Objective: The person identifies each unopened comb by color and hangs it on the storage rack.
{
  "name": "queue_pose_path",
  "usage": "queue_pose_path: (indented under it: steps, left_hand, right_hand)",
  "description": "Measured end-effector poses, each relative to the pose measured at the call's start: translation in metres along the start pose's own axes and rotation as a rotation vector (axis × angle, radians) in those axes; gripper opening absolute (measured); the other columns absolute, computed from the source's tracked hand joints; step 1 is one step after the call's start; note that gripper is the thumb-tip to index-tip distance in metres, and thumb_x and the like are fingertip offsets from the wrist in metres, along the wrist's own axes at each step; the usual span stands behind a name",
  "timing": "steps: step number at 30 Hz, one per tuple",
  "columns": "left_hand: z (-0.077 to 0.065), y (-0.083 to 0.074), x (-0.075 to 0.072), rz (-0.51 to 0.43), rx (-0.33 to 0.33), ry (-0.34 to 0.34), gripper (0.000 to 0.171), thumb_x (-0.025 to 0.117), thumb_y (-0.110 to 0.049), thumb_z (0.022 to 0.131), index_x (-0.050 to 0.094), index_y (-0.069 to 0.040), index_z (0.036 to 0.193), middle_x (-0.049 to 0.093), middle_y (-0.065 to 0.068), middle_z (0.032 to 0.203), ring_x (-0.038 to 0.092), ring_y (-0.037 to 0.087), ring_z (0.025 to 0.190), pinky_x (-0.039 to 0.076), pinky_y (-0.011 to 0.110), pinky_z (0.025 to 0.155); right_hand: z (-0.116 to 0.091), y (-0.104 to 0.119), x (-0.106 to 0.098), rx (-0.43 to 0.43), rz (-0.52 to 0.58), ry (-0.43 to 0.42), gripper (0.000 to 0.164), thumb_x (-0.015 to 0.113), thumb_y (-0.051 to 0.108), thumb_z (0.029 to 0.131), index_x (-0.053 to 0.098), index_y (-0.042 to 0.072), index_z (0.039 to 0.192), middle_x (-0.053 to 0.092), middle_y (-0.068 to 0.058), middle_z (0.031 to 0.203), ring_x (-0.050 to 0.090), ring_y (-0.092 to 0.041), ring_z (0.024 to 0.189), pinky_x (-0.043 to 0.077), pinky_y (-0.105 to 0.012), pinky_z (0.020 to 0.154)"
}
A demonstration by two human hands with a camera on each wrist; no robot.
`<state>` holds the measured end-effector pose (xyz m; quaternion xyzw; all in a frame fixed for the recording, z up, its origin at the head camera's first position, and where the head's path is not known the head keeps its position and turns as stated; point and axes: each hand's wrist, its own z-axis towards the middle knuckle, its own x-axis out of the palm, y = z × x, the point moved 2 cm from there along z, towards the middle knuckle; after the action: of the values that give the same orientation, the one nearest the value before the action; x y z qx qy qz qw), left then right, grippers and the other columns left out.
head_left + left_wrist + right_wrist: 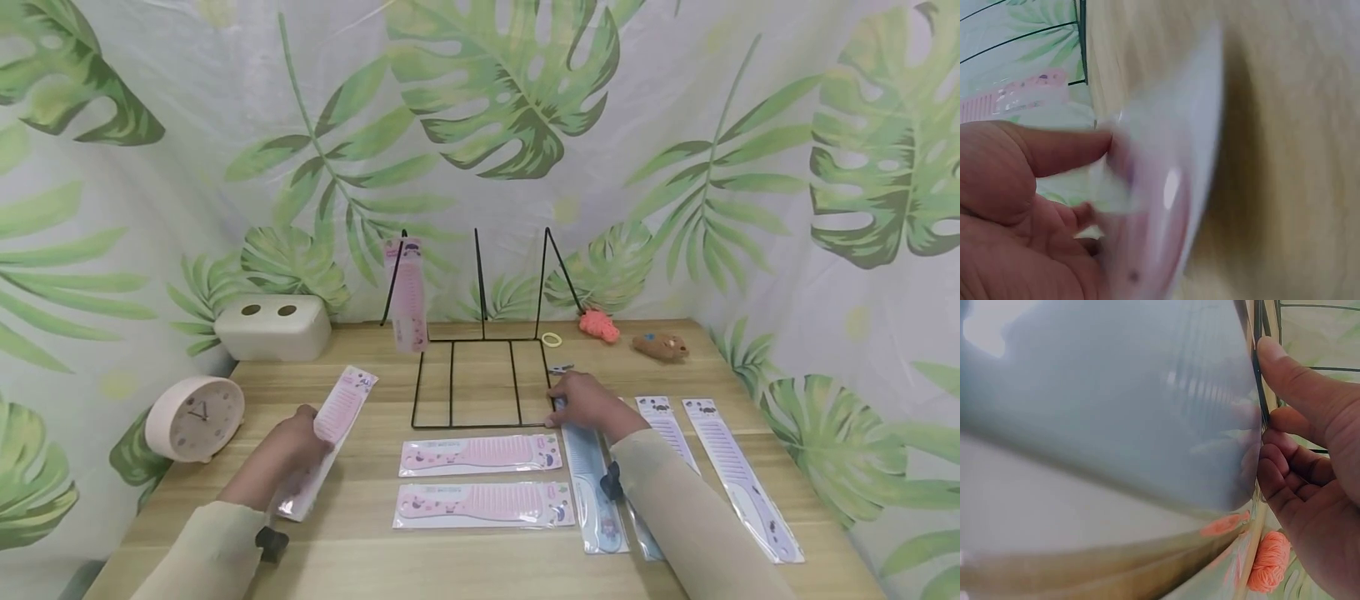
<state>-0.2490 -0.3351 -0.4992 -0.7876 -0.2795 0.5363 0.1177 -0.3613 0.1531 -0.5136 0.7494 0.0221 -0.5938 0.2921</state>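
My left hand (303, 442) holds a packaged pink comb (347, 404) raised at a slant; it is blurred in the left wrist view. My right hand (588, 406) is at the front right corner of a black wire rack (483, 340), thumb and fingers pinching its wire (1262, 394). Beneath that hand lies a packaged blue comb (588, 475), partly covered by the wrist. One pink comb pack (408, 292) hangs on the rack's left prong. Two more packs, an upper pink comb (480, 455) and a lower pink comb (483, 505), lie crosswise before the rack.
Right of the forearm lies a lilac comb pack (742, 479); another comb pack (667, 425) is partly hidden by the sleeve. Behind are coral yarn (599, 326), a brown figure (660, 347), a yellow ring (551, 340) and a metal clip (561, 368). Leftward stand a clock (195, 418) and white box (272, 333).
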Motion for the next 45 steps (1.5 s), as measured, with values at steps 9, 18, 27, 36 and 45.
queue_pose_path:
  steps: [9,18,27,36,45]
  left_hand:
    - [-0.005,-0.001,-0.004,-0.166,0.138,-0.052,0.062,0.037,-0.013,0.114,0.011,0.000,0.169,0.047,0.045,0.152,0.061,0.053,0.127,0.060,0.059,0.094]
    - [-0.017,-0.021,-0.012,-0.514,0.491,-0.124,0.046,0.043,-0.005,0.116,0.014,-0.013,0.150,0.047,0.043,0.155,0.054,0.054,0.141,0.059,0.060,0.106]
    - [-0.029,-0.036,-0.007,-0.517,0.717,-0.054,0.036,0.049,-0.002,0.114,0.024,-0.007,0.140,0.055,0.039,0.145,0.063,0.025,0.132,0.058,0.040,0.104]
    - [-0.029,-0.059,-0.004,-0.483,0.821,-0.024,0.037,0.047,0.003,0.113,0.023,-0.005,0.140,0.055,0.038,0.142,0.063,0.018,0.129,0.057,0.032,0.105]
    - [-0.024,-0.069,-0.001,-0.500,0.808,0.003,0.036,0.045,0.002,0.114,0.020,-0.005,0.140,0.053,0.040,0.145,0.056,0.052,0.136,0.054,0.067,0.109]
  right_hand:
    - [-0.001,-0.001,0.002,0.010,0.014,0.008,0.059,0.094,0.030,0.088,0.075,0.002,0.137,0.074,-0.016,0.133,0.068,-0.035,0.127,0.055,-0.052,0.113]
    - [0.001,-0.001,-0.002,-0.008,-0.001,0.002,0.060,0.093,0.031,0.088,0.075,0.002,0.137,0.074,-0.016,0.133,0.067,-0.035,0.126,0.054,-0.052,0.113]
    - [0.002,-0.002,0.001,-0.002,-0.001,0.003,0.060,0.094,0.032,0.088,0.075,0.003,0.137,0.074,-0.016,0.133,0.068,-0.035,0.126,0.055,-0.052,0.113]
    - [0.001,-0.002,0.000,-0.017,-0.007,-0.001,0.058,0.094,0.031,0.088,0.076,0.002,0.135,0.075,-0.015,0.131,0.069,-0.035,0.125,0.056,-0.051,0.112]
    - [0.002,-0.001,0.000,-0.001,0.004,-0.001,0.059,0.094,0.031,0.087,0.076,0.003,0.136,0.075,-0.015,0.131,0.069,-0.034,0.125,0.055,-0.051,0.112]
